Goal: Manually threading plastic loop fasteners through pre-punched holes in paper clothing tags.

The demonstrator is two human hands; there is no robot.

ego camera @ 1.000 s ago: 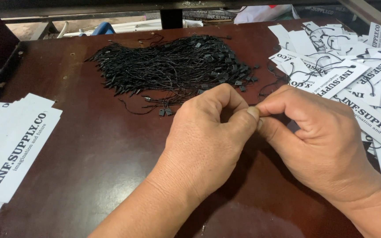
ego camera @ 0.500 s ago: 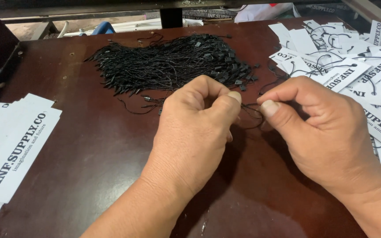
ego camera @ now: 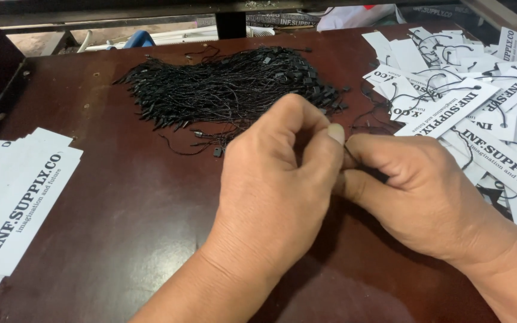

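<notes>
Both hands meet at frame centre, just over the dark red-brown table [ego camera: 121,197]. Left hand [ego camera: 276,179] comes up from the bottom edge, fingers curled, thumb & forefinger pinched together at the tip. Right hand [ego camera: 417,188] enters from the lower right, its fingertips pressed against the left's, so the 2 hands touch. Between the pinching tips sits a thin black string [ego camera: 349,154]; only a short bit shows, rest is hidden by the fingers. Both hands look clamped on it.

Behind the hands, upper centre of frame, lies a big heap of black strings [ego camera: 228,87] w/ small plastic ends, spread across the table; a few loose ones trail toward the left hand. Upper right: a scattered pile of white tags [ego camera: 450,96] w/ black print, many already carrying black loops, overlapping each other & reaching down the right edge beside the right wrist. Left edge, mid-frame: a neat stack of white tags [ego camera: 19,197], same kind, no strings on them, well apart from the hands.
</notes>
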